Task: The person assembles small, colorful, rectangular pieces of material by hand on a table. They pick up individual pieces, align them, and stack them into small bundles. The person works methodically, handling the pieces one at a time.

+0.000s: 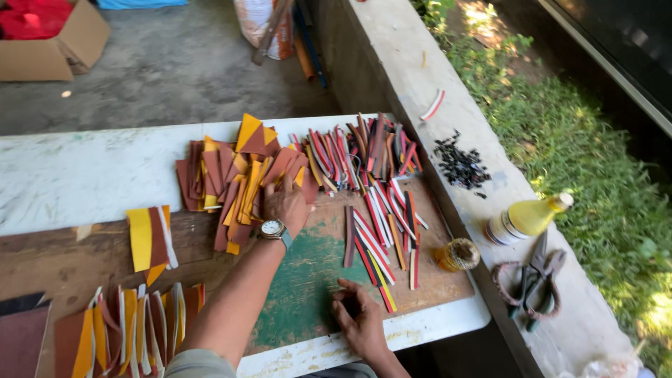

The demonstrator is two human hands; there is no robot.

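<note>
Brown and yellow cut pieces [241, 185], heaped at the far middle of the wooden board [308, 273], lay under my left hand [285, 204], its fingers spread flat on the heap and clamped on nothing; a wristwatch [272, 229] sat on that wrist. My right hand [358, 318] rested loosely curled and empty on the board's near edge, just beside red, white and yellow strips [378, 245]. A yellow bottle [526, 218] and shears [535, 280] lay on the concrete ledge [420, 63].

Yellow bottle [526, 218], scissors [535, 280], small jar [457, 254], cardboard box [59, 47].
</note>
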